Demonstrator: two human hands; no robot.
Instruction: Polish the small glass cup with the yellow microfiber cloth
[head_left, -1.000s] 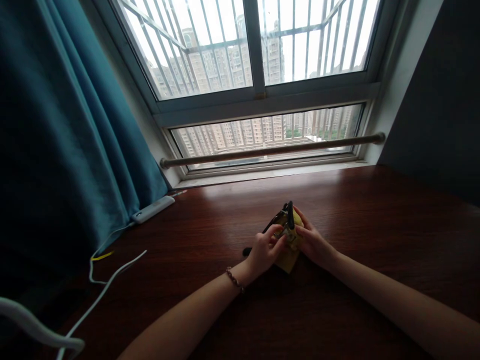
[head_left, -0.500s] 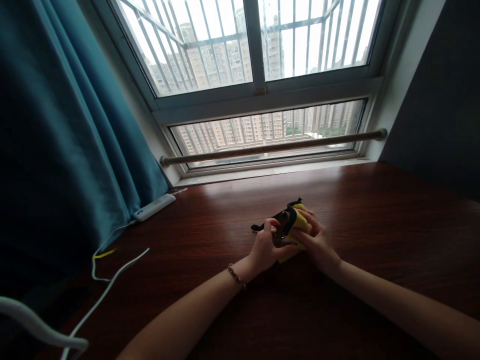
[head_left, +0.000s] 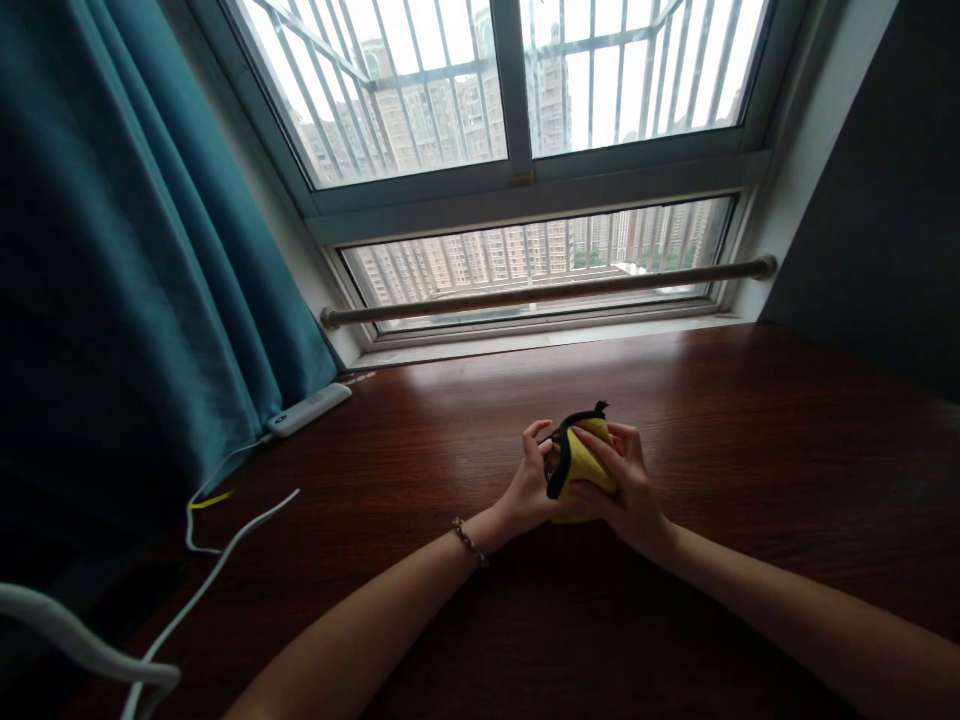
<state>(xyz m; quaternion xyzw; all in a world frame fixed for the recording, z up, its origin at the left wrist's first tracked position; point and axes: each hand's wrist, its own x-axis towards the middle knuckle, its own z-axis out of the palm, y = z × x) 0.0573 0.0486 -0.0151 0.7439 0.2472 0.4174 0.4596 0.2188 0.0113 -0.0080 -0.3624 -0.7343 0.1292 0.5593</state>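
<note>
Vs 0.5 s ago: yellow pouch [head_left: 586,462] now turned, its soft yellow side faces cam; black zip edge [head_left: 564,455] curves down its left side, where before the dark opening and something shiny showed. Both hands sit a bit closer together, slightly nearer the body.

L hand [head_left: 534,482]: fingers curled round pouch's left side, thumb up by the zip edge, gripping it. R hand [head_left: 628,482]: fingers spread over pouch's right face and wrapped on it, also gripping. Pouch is between the two hands, held just above the table [head_left: 750,420]; can't tell if its bottom touches the wood.

Hard to see: pouch contents hidden; zip open or shut — can't tell. L palm hidden behind pouch. Scene backlit, hands dim.

Textures: pouch looks soft fabric, rounded, black trim w/ small tab on top. Table dark red-brown wood, glossy, grain visible. Beaded bracelet [head_left: 469,541] on L wrist. Far left of L hand: white cable [head_left: 225,555], smooth, looping; white flat device [head_left: 307,410] by teal curtain [head_left: 135,280], heavy folds.
</note>
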